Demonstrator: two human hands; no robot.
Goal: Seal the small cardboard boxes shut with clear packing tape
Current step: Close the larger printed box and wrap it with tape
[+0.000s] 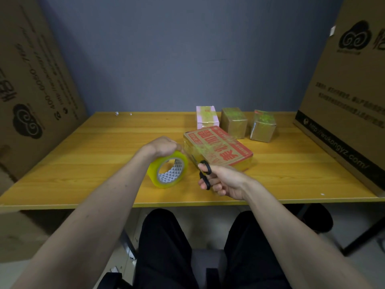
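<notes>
- Our left hand (164,146) grips the tape roll (168,171) from above, roll on edge on the desk (100,161), probably to keep the strip taut toward the red box (218,148).
- Our right hand (224,181) holds black scissors (205,174), fingers through the loops, blades pointing at the box's near-left corner; we judge a cut of the tape is next.
- Red box lies flat mid-desk, just beside the roll, glossy tape already across it; large red characters on top, unreadable to us.
- Three small boxes behind it, near the wall: pink box (207,117), brown box (233,122), second brown box (263,126), all shiny with tape, looks sealed.
- Big carton (343,97) on the right reads "http://wukongyz.com/"; left carton (31,90) shows a cloud logo and a partly blurred "400-" number.
</notes>
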